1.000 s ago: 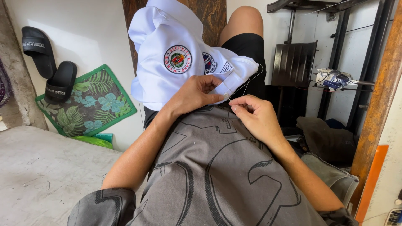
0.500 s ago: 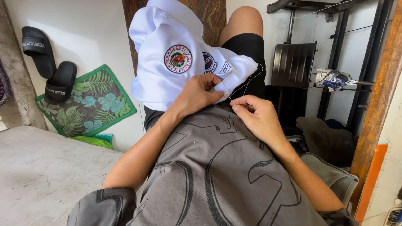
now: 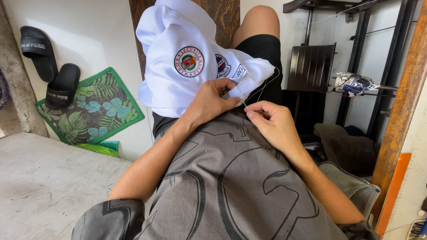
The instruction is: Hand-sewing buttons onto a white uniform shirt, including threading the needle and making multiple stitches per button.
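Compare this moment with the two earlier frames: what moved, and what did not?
Very little moved. The right hand, pinching the white thread, shifted slightly; the thread loop beside the white garment shows a bit wider. The left hand kept its grip on the garment's edge. Nothing was let go. The garment on the knee, the black sandals and the leaf-print mat stayed put.

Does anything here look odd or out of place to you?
Only small things. The white garment is bunched over the person's knee while the left hand grips its edge and the right hand pinches the thread. Two black slippers lie askew by the leaf-print mat.
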